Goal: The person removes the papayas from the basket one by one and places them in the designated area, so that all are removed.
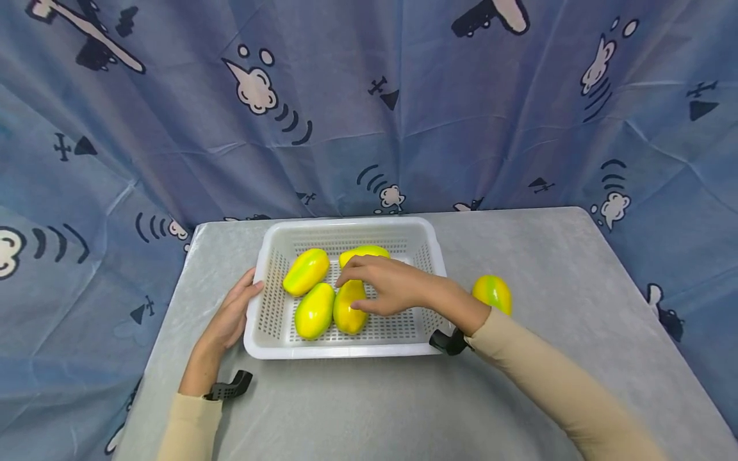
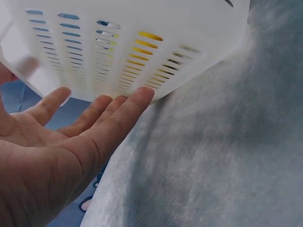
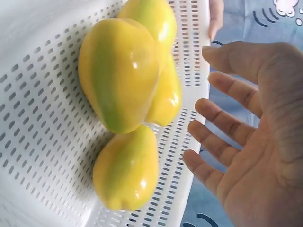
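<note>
A white perforated plastic basket (image 1: 346,351) rests on the table with several glossy yellow-green, papaya-shaped fruits (image 1: 314,312) inside. My left hand (image 1: 230,315) holds the basket's left end, the thumb over the rim and the straight fingers (image 2: 118,113) against the outer wall. Over the basket's middle is my right hand (image 1: 392,285), its fingers apart and loosely bent with nothing between them. In the head view it overlaps the nearest fruit (image 1: 348,310) and part of the one at the back (image 1: 364,251). The right wrist view shows the spread fingers (image 3: 222,118) apart from the fruits.
Another yellow-green fruit (image 1: 492,292) lies on the grey table (image 1: 553,256) right of the basket, partly behind my right forearm. A blue patterned curtain (image 1: 346,128) hangs behind the table. Each wrist wears a black camera mount (image 1: 230,386).
</note>
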